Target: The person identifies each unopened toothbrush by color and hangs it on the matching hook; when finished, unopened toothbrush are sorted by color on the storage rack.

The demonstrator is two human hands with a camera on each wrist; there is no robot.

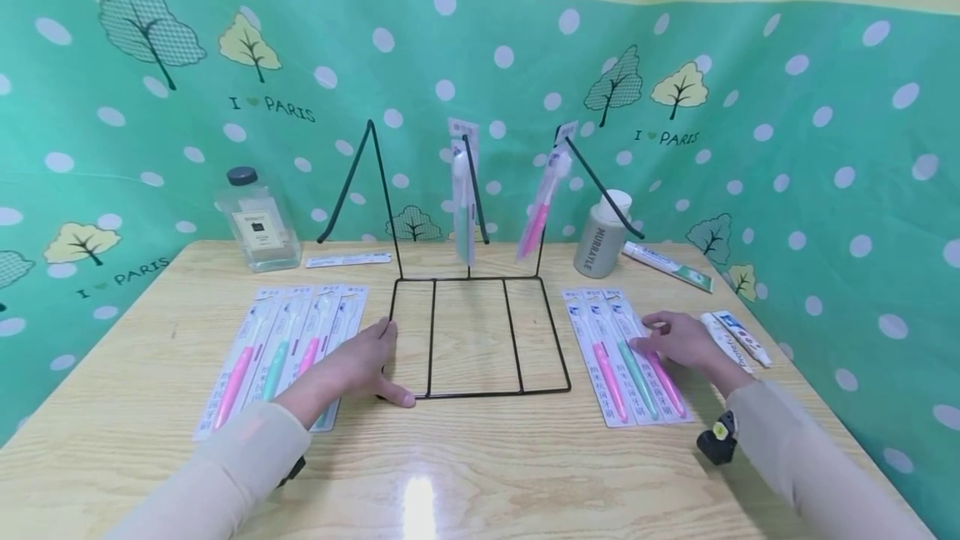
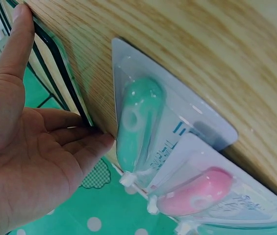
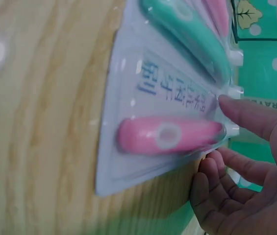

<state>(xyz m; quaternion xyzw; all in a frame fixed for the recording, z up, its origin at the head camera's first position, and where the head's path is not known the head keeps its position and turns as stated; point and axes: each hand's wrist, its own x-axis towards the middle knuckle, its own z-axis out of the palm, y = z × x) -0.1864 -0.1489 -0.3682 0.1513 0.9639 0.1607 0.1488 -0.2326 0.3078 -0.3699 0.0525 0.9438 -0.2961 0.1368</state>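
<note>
A black wire display rack point(image 1: 482, 394) with hooked arms stands mid-table. My left hand point(image 1: 367, 361) holds its front left corner, thumb at the front bar and fingers along the side bar. Close to that hand, several packaged toothbrushes point(image 1: 258, 357) with pink and green handles lie in a row. Right of the rack lie three more packs; my right hand point(image 1: 678, 340) pinches the edge of the outermost pink toothbrush pack point(image 3: 172, 134), thumb on top, fingers at its side. On the rack hang a green toothbrush pack point(image 1: 462, 207) and a pink toothbrush pack point(image 1: 542, 202).
A clear bottle point(image 1: 258, 223) with a dark cap and a slim box point(image 1: 348, 260) are at the back left. A grey bottle point(image 1: 602, 240) and a toothpaste tube point(image 1: 667, 266) sit at the back right. Two small tubes point(image 1: 738, 338) lie beyond my right hand.
</note>
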